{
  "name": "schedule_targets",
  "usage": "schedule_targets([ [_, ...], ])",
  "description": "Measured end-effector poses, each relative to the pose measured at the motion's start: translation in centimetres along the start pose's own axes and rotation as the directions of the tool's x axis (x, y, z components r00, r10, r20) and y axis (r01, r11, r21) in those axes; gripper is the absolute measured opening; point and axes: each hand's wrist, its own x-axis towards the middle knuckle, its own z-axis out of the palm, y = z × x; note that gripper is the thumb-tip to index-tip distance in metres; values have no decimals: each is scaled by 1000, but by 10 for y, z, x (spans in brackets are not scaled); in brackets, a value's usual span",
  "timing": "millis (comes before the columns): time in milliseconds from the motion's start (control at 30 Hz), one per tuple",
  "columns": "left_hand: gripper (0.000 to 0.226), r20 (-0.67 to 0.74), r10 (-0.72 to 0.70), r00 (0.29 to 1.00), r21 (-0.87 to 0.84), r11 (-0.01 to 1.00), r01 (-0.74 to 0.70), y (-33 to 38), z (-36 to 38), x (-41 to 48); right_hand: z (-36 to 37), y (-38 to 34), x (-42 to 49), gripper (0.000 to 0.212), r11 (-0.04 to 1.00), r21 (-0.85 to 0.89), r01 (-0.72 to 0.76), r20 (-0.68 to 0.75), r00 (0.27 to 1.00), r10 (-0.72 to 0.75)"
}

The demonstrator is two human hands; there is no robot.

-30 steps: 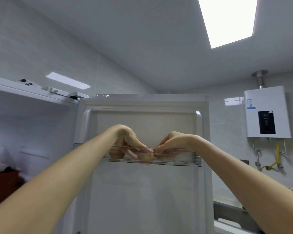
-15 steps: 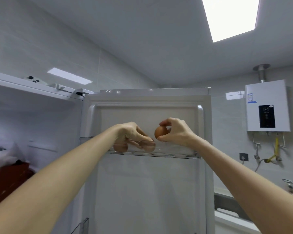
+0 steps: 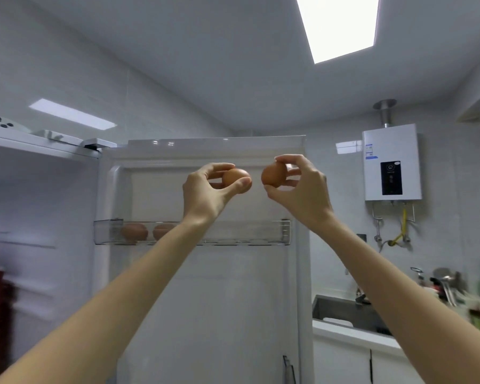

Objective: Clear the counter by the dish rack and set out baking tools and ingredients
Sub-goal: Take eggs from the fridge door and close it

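left grip (image 3: pixel 203 195): thumb and fingertips pinch the left egg (image 3: pixel 233 177), a brown one, held in the air before the upper part of the fridge door (image 3: pixel 205 300).
right grip (image 3: pixel 302 195): thumb and fingertips pinch the right egg (image 3: pixel 273 174), also brown. The two eggs are near each other but apart.
change: a second ago both grips were down in the door shelf (image 3: pixel 247 241). Half a second ago only the right one had lifted its egg. Now both are raised well above the shelf, one egg in each.
door shelf: clear plastic, fixed across the open door. The remaining eggs (image 3: pixel 133 231), two of them, lie side by side at its left end.
surroundings: the sink (image 3: pixel 341 309) and the tabletop (image 3: pixel 344 331) are low on the right, well apart from the eggs. The items beyond are blurred.
task standing: judged, the egg pick-up is complete and the carry to the tabletop is due.
risk: judged, shells are fragile and will roll once set down. With both grips occupied, the door is left open.
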Motion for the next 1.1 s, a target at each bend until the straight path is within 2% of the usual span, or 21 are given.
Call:
schedule_targets([
  [333, 46, 26, 11, 1000, -231, 973, -5, 39, 118, -53, -112, 65, -32, 54, 998, -58, -40, -39, 999, 38],
  [767, 49, 109, -110, 988, -367, 919, 143, 39, 340, -117, -270, 209, -75, 54, 972, -214, -96, 80, 990, 116],
  [933, 46, 110, -201, 973, -374, 899, 228, 8, 396, -127, -287, 268, -94, 53, 959, -222, -176, 90, 976, 200],
  [1100, 40, 125, -276, 953, -363, 881, 303, -49, 436, -132, -266, 327, -109, 51, 953, -189, -238, 124, 957, 264],
])
